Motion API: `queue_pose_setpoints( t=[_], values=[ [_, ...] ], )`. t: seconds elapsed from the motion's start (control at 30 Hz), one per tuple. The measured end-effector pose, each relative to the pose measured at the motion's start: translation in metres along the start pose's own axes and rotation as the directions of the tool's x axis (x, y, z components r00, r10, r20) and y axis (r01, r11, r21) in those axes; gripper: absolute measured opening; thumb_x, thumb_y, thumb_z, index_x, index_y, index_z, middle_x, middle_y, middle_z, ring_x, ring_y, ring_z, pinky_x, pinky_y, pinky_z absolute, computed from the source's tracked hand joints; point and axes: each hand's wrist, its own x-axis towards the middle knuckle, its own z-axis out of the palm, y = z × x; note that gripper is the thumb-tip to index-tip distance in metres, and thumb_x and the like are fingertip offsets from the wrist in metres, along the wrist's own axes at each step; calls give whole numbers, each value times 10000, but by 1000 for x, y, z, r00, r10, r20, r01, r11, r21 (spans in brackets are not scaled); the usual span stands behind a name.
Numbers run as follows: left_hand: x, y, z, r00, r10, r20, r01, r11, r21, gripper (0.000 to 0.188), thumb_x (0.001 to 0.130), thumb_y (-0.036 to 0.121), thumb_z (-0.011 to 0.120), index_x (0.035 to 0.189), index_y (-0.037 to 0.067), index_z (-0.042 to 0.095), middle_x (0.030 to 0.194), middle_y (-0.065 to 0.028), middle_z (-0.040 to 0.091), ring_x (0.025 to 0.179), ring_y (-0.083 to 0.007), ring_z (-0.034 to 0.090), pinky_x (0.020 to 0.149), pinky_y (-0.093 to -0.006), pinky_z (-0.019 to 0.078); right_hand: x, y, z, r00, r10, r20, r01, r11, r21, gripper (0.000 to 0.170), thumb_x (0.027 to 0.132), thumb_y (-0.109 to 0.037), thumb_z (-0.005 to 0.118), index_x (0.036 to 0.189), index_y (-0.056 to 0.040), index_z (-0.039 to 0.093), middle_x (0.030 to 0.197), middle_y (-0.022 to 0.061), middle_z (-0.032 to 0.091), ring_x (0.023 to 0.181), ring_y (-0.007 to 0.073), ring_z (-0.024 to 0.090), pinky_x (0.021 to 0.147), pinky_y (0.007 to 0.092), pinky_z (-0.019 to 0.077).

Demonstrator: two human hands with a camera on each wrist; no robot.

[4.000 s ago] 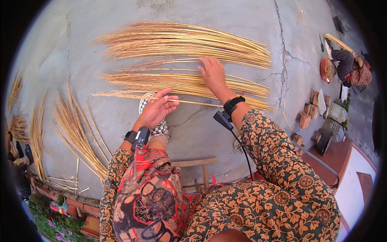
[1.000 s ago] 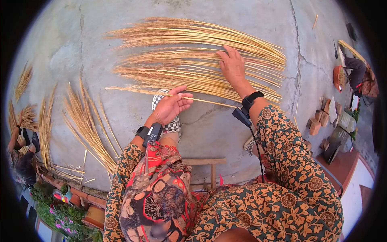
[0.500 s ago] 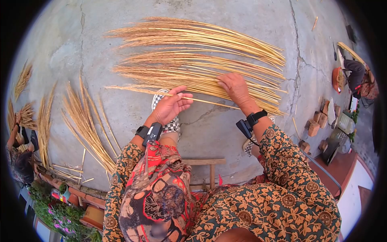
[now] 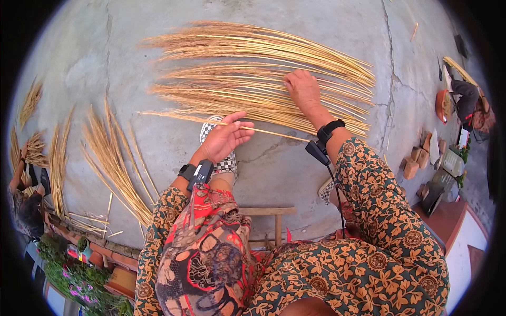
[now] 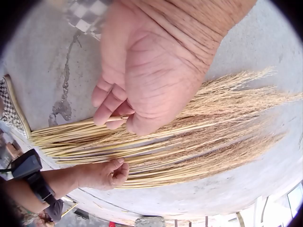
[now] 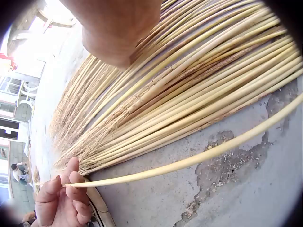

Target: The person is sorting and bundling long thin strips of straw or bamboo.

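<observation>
My left hand (image 4: 224, 141) pinches one long broomcorn stalk (image 4: 276, 134) between thumb and fingers, palm up. The stalk's bushy tip points left and its bare end right; in the right wrist view the stalk (image 6: 189, 161) spans the foreground apart from the others. My right hand (image 4: 304, 92) is bent down at the upper edge of the nearer spread of broomcorn stalks (image 4: 253, 96). Its fingers are curled in the left wrist view, and I cannot tell whether a stalk is between them. Beyond lies another bundle of stalks (image 4: 274, 44), feathery ends left.
More stalk bundles (image 4: 113, 163) lie on the concrete floor (image 4: 158, 16) at left. A checkered shoe (image 4: 211, 128) stands beneath the left hand. Bricks (image 4: 414, 160) are at right, a wooden stool (image 4: 263, 211) below. Other people (image 4: 31, 205) sit at the far left and right.
My right hand moved from the upper stalks toward the nearer ones, then back up, its fingers now more curled. My left hand keeps its stalk and has barely moved over the last second.
</observation>
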Motion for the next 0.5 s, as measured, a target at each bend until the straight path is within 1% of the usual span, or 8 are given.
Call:
queue_pose_setpoints(
  t=[0.03,0.13,0.23,0.3,0.33,0.4,0.43,0.5],
  values=[
    [0,0,0,1000,-3,-1,3,1000,-2,435,961,102,463,1377,38,353,1196,-176,568,1043,-246,610,912,-359,509,2,-2,-5,1000,-17,12,17,1000,-14,86,811,-191,652,894,-169,659,819,16,574,885,231,560,752,382,435],
    [1,0,0,1000,-7,1,7,1000,-8,438,960,98,461,1380,39,349,1187,-174,574,1031,-242,616,906,-355,513,-1,-6,-25,999,-39,-27,41,997,63,67,819,-180,644,880,-152,643,816,33,589,843,245,578,737,383,454],
    [0,0,2,1000,9,-4,-9,1000,2,440,964,110,463,1383,42,345,1171,-167,583,1015,-233,622,901,-350,516,-22,-12,-37,997,-67,-27,71,975,211,83,843,-184,631,900,-123,634,827,53,621,816,271,602,718,387,481],
    [0,1,4,1000,25,-11,-25,999,34,444,974,141,471,1387,44,338,1160,-159,589,1001,-224,624,898,-347,517,-38,-21,-45,994,-74,84,40,936,350,111,854,-195,629,921,-107,637,852,62,643,827,282,614,721,390,495],
    [0,0,4,999,41,-13,-41,999,27,424,978,161,474,1369,44,362,1147,-151,595,991,-216,626,893,-344,518,-44,-24,-47,987,-82,139,17,909,416,125,859,-200,628,932,-99,638,865,66,654,832,287,620,723,392,502],
    [-2,-1,4,997,76,-19,-75,997,14,388,986,203,481,1334,46,410,1121,-134,609,971,-199,628,882,-337,521,-56,-23,-42,957,-125,263,-5,896,444,158,867,-222,625,964,-99,644,890,74,660,838,285,624,734,391,507],
    [0,-2,0,998,58,-3,-58,998,-11,366,987,219,484,1307,47,437,1106,-126,615,961,-192,629,875,-333,523,-57,-24,-43,935,-147,323,-18,890,456,174,870,-233,623,979,-99,647,902,78,663,841,285,627,740,391,509],
    [4,-4,-11,999,23,31,-21,998,-57,332,988,252,490,1251,50,492,1077,-109,628,942,-177,630,860,-323,525,-50,-22,-44,915,-178,362,-9,887,461,197,870,-250,622,1006,-112,656,930,81,667,868,285,624,768,393,509]
  ],
)
